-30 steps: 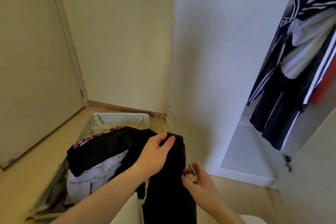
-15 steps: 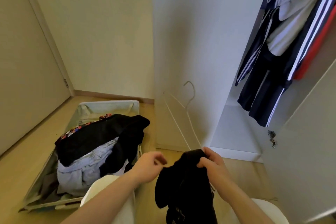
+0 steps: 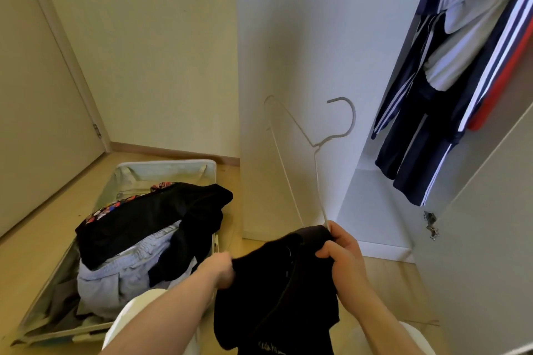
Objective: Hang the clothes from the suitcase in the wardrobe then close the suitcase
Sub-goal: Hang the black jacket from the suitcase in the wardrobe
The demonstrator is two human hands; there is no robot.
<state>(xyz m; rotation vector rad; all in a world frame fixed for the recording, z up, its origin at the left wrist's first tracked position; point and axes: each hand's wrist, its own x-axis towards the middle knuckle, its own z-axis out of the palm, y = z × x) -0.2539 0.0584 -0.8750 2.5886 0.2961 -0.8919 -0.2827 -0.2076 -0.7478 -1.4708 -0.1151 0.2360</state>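
Observation:
A black garment hangs in front of me, held at its top by both hands. My left hand pinches its left edge. My right hand grips its right top corner together with a white wire hanger, whose hook points up toward the wardrobe. The open suitcase lies on the floor to the left with a black garment, a pale grey one and a patterned piece inside. The open wardrobe is on the right.
Dark striped jackets, white items and a red piece hang on the wardrobe rail at upper right. The wardrobe door stands open at right with a hinge on its edge. A closed room door is on the left. My knees show at the bottom.
The black garment and hanger have come out of the suitcase and moved right, toward the wardrobe. The hanger now stands up out of the garment. My view has turned right.

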